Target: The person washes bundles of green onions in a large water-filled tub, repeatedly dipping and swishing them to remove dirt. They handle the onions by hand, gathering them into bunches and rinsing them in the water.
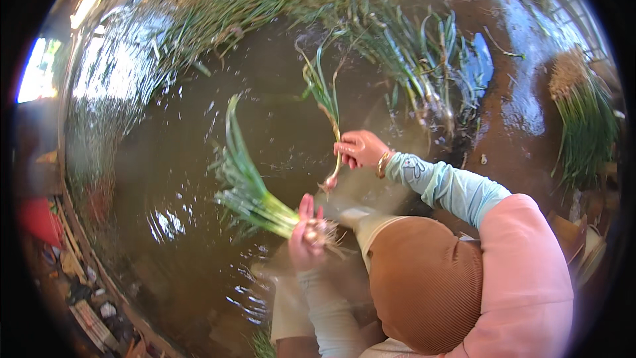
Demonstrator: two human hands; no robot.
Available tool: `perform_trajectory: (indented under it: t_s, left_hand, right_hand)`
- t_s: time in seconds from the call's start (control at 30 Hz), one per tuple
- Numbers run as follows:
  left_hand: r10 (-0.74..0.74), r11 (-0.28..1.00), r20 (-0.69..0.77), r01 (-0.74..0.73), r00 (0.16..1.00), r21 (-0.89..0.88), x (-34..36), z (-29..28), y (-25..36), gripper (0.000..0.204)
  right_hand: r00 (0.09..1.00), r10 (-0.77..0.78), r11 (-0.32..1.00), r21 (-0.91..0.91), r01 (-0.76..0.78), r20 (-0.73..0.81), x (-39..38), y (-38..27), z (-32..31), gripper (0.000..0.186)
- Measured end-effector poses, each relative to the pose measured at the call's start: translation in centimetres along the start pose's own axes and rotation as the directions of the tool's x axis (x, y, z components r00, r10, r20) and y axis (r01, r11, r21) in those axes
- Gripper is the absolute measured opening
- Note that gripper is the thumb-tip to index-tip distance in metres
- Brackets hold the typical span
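Note:
My left hand (305,240) is wrapped round a bunch of spring onions (262,207) near the white bulbs. Their roots hang out on the right side of the hand, and the green tops fan up to the left. Higher up and to the right, my right hand (361,148) pinches a single spring onion (333,134) by its stem. Its pinkish bulb points down and its thin leaves, partly yellowed, point up. The single bulb is just above the left hand, apart from the bunch. Both hands are over brown, muddy water (179,159).
Loose spring onions (424,73) lie in the water at the far right of centre. Cut leaves (238,10) float along the far and left sides. A tied bundle (586,116) lies on wet ground at right. My brown-clad knee (424,278) is close below the right arm. Litter (93,321) lies lower left.

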State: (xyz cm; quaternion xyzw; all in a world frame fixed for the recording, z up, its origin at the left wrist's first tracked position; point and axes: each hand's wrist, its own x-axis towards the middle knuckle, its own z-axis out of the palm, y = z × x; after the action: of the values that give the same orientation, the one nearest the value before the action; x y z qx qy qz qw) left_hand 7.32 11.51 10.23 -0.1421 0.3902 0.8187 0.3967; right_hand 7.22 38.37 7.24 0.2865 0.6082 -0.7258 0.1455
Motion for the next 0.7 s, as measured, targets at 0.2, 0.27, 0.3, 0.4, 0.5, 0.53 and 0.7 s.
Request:
perform_trajectory:
  t_s: [0.2,0.27,0.3,0.4,0.5,0.53,0.7]
  left_hand:
    - [-0.207,0.966,-0.279,0.241,0.938,0.095,1.1,-0.8,-3.7,0.036]
    - [-0.191,0.972,-0.287,0.221,0.939,0.077,1.0,-0.9,-4.6,0.032]
    - [-0.165,0.975,-0.283,0.200,0.945,0.098,0.9,-0.9,-5.1,0.031]
    - [-0.114,0.983,-0.328,0.154,0.938,0.096,0.8,-0.9,-6.0,0.029]
    - [-0.084,0.983,-0.338,0.133,0.937,0.124,0.6,-1.0,-6.3,0.026]
    - [-0.092,0.977,-0.359,0.153,0.929,0.146,0.6,-1.0,-6.3,0.026]
    - [-0.006,0.979,-0.368,0.081,0.930,0.187,1.1,0.2,-5.8,0.029]
  right_hand:
    - [0.989,0.071,0.989,-0.135,-0.054,0.128,0.4,4.9,5.3,0.031]
    - [0.996,-0.066,0.918,-0.387,0.082,0.053,1.1,5.8,5.4,0.033]
    - [0.981,-0.190,0.809,-0.562,0.174,0.030,1.4,6.1,5.5,0.035]
    - [0.942,-0.330,0.472,-0.852,0.225,0.066,1.9,6.7,6.0,0.036]
    - [0.883,-0.426,0.169,-0.941,0.293,0.199,1.6,7.0,6.3,0.030]
    - [0.831,-0.491,0.084,-0.936,0.342,0.260,1.6,7.1,6.2,0.028]
    - [0.640,-0.696,-0.047,-0.910,0.411,0.325,2.7,7.9,5.7,0.019]
